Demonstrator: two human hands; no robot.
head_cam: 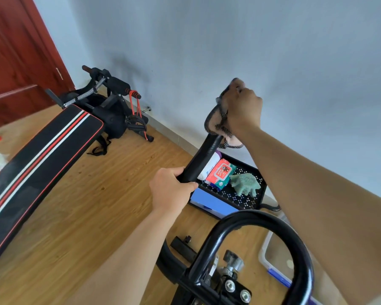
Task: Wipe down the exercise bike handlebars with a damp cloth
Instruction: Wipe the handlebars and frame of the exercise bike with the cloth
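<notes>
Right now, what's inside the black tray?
A wipes pack, a green rag and a white bottle lie in the tray. The handlebar covers part of the bottle; anything behind the bar cannot be seen.

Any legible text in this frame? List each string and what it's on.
No text here can be quoted.
Wipes pack: red label with print, too blurred to read.
White bottle: faint print, too small to read.
No markings seen on the handlebar or the cloth.
</notes>
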